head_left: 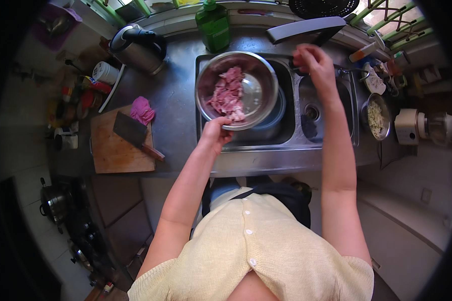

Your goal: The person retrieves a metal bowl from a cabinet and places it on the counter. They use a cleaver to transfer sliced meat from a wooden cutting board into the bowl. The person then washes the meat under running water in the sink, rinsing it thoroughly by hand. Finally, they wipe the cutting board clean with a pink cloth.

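My left hand (217,134) grips the near rim of a stainless steel bowl (261,64), thumb over the edge. Raw pinkish meat (229,94) lies in the left part of the bowl, which is over the left sink basin. My right hand (312,62) is above the back of the sink, right of the bowl, near the faucet (307,28); its fingers are bent and slightly blurred, and whether it touches anything cannot be told. Under the bowl, a bluish round basin (279,113) shows in the sink.
On the left, a cleaver (130,129) and a pink cloth (142,110) rest on a wooden cutting board (109,154). An electric kettle (139,49) and a green bottle (213,28) stand behind. To the right are a bowl of pale shreds (376,116) and a small appliance (406,126).
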The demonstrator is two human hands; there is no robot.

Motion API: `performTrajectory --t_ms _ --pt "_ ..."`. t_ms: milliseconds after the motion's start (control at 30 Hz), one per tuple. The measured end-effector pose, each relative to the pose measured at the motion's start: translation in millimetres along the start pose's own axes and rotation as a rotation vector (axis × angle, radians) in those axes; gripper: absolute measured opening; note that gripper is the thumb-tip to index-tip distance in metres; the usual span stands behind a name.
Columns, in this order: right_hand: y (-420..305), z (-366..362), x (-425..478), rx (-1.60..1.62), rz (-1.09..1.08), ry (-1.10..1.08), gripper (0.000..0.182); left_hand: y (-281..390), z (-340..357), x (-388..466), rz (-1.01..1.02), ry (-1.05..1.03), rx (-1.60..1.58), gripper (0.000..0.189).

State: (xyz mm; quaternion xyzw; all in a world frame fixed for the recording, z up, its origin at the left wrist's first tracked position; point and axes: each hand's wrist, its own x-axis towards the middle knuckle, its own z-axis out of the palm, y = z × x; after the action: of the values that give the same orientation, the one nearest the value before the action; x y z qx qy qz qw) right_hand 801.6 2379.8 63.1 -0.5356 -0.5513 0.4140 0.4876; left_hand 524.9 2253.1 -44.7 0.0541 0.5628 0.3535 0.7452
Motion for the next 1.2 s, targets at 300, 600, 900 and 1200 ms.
performTrajectory --t_ms 300,600,900,1200 --pt "159 -23 31 0.614 0.716 0.149 0.039 -3 82 -17 -0.02 0.031 -0.009 0.009" --pt "150 -12 36 0.548 0.723 0.314 0.025 -3 97 -18 0.038 0.028 0.054 0.011" --pt "123 -43 12 -0.086 0.317 0.325 0.032 3 112 -11 0.064 0.035 -0.011 0.009" --pt "54 43 -22 -1.036 -0.695 -0.372 0.06 1 117 3 0.044 -0.007 0.081 0.012"
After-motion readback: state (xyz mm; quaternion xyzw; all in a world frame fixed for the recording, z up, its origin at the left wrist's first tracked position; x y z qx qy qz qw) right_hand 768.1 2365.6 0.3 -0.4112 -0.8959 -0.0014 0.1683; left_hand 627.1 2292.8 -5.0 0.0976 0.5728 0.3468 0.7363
